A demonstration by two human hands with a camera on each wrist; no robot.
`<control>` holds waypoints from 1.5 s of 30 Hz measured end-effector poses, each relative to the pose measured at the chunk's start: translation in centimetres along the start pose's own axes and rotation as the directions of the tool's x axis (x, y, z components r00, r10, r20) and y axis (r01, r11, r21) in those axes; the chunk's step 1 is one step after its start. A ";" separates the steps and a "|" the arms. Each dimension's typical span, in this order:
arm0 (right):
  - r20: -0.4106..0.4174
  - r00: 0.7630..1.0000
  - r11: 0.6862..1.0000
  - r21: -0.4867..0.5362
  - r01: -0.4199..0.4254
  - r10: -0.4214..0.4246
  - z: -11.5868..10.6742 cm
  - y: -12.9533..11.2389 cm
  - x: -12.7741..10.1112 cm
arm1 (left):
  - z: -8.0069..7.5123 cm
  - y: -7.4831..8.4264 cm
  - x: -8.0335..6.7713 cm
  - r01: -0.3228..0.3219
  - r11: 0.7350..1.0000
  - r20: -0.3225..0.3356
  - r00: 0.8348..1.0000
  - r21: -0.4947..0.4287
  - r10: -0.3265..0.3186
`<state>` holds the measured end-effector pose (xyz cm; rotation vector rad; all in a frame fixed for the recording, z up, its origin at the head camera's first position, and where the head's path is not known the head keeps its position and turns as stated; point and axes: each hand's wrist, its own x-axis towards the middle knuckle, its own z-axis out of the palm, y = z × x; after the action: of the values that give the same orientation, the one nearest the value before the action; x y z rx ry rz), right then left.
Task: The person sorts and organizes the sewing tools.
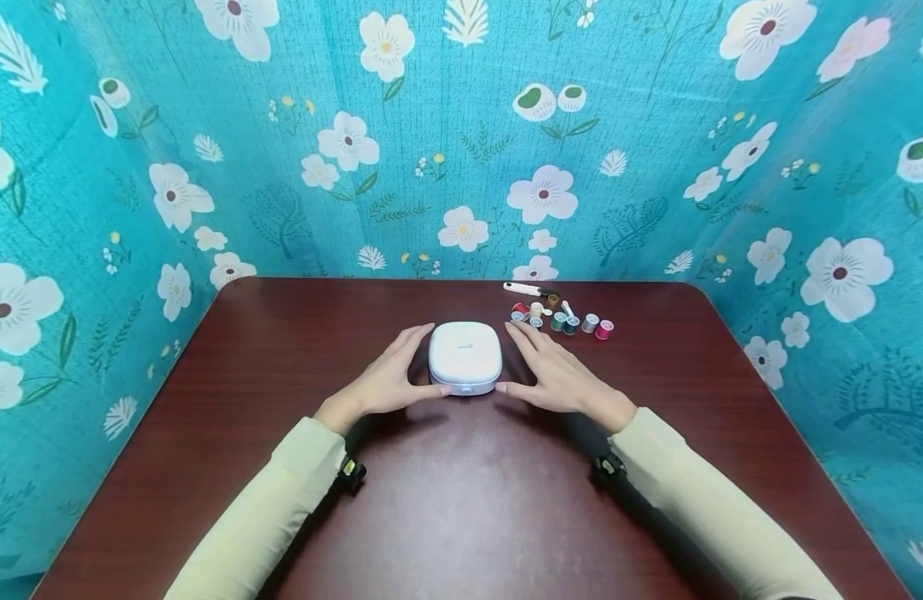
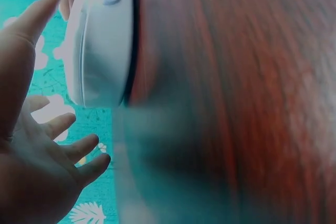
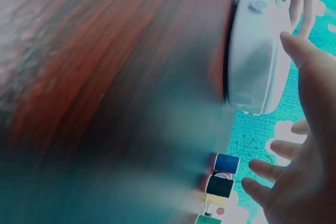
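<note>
A: The white, rounded-square plastic case [image 1: 464, 357] sat flat near the middle of the dark red-brown wooden table [image 1: 281, 350], lid down, with its small round button [image 1: 466, 388] facing you. You had it bracketed, not gripped. Your left hand [image 1: 389, 379] lay on its left side with the fingers straight and spread, the thumb [image 1: 431, 391] reaching toward the front corner; the left wrist view showed open air between palm and shell.

B: So which step was I at?

A: By my reading, the approach to a grasp. Your right hand [image 1: 554, 371] mirrored the left, fingers fanned, its thumb [image 1: 509, 388] near the other front corner. Whether either thumb truly touched the shell, I could not tell.

B: And the next move?

A: It looked to call for closing both palms onto the sides, or a thumb on that button. The shell was smooth, slightly glossy, with rounded edges and a seam round its waist, so I'd judge it slippery under a light squeeze; the polished table gave little grip too.

B: What lay to my right?

A: Behind your right fingers, a cluster of small thread spools [image 1: 562, 318], cylinders in red, blue, green, grey and pink, near the case but apart from it, and beyond them a slim white-handled tool [image 1: 523, 289].
</note>
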<state>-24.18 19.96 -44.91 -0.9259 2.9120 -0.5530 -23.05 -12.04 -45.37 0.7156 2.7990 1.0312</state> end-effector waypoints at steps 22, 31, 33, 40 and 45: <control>-0.042 0.996 0.990 0.111 0.082 -0.078 0.4 -0.9 2.4 | 2.2 1.4 1.5 0.072 0.983 -0.041 0.996 -0.172 -0.080; -0.063 0.989 0.980 0.139 0.140 -0.132 0.8 -1.4 3.1 | 2.9 1.4 1.8 0.134 0.968 -0.021 0.990 -0.214 -0.142; -0.064 0.989 0.978 0.150 0.144 -0.136 0.8 -1.6 3.3 | 2.9 1.4 1.8 0.144 0.966 -0.022 0.988 -0.216 -0.153; -0.062 0.987 0.972 0.174 0.157 -0.149 1.1 -1.7 3.9 | 3.1 1.4 1.8 0.161 0.966 -0.019 0.986 -0.204 -0.168; -0.056 0.987 0.974 0.160 0.160 -0.153 1.3 -1.8 4.2 | 3.4 1.3 2.0 0.162 0.966 -0.038 0.984 -0.201 -0.173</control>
<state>-26.51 15.79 -45.17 -1.1401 2.7923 -0.8176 -23.53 -8.31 -46.99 0.4260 2.6928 1.2891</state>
